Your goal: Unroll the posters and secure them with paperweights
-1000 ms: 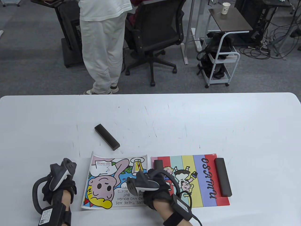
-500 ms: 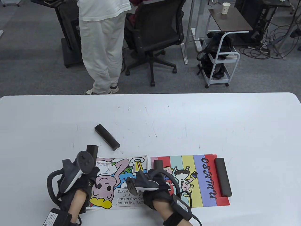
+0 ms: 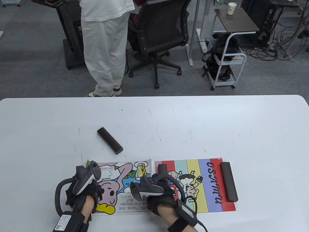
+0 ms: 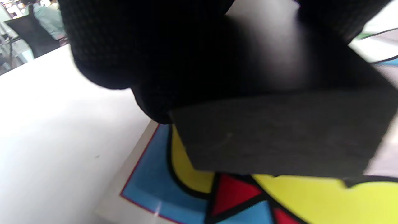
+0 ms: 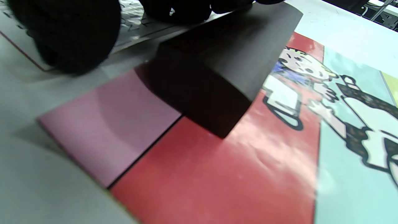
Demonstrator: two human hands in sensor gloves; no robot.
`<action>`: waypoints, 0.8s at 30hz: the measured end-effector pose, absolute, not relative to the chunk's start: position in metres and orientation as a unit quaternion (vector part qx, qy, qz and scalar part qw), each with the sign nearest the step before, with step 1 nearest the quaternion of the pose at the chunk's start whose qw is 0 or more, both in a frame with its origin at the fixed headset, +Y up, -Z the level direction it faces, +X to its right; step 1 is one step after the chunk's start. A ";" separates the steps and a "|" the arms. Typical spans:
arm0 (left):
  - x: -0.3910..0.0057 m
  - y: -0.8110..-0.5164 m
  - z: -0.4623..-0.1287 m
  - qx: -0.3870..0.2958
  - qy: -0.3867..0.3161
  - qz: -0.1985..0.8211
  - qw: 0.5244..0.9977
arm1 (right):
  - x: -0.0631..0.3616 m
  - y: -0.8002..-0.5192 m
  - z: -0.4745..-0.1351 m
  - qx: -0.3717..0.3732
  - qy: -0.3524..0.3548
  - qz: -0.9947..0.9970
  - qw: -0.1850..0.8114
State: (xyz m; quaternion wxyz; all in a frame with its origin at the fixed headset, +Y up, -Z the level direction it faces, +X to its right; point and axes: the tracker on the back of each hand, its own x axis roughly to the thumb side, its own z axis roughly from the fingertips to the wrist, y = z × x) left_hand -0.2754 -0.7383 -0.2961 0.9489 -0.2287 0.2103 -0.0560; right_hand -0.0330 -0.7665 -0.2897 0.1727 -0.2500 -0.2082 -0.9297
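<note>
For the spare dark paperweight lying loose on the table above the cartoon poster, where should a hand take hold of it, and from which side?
Grip the spare paperweight across its narrow width near the middle, coming down from above. It lies flat and diagonal on the bare table, both long sides free, nothing touching it. The hand would likely need to turn to match that slant. The left hand is nearer, but the left wrist view shows it already gripping a dark block.

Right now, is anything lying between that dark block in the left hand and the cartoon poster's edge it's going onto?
Nothing visible: the left hand holds the dark rectangular paperweight over bare colourful cartoon poster.
</note>
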 end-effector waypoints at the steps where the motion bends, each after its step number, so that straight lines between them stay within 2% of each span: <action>1: -0.279 -0.741 -0.296 -0.233 0.216 -0.057 0.946 | -0.033 -0.767 -0.290 -0.250 -0.208 -0.930 0.173; 7: -0.294 -0.755 -0.297 -0.235 0.242 -0.085 0.938 | -0.033 -0.767 -0.290 -0.251 -0.208 -0.930 0.173; 17: -0.299 -0.768 -0.298 -0.234 0.244 -0.103 0.936 | -0.033 -0.767 -0.290 -0.251 -0.209 -0.929 0.173; 20: -0.296 -0.761 -0.300 -0.231 0.236 -0.114 0.937 | -0.032 -0.767 -0.290 -0.252 -0.209 -0.929 0.172; 24: -0.281 -0.731 -0.317 -0.146 0.194 -0.133 0.961 | -0.033 -0.767 -0.290 -0.252 -0.210 -0.929 0.174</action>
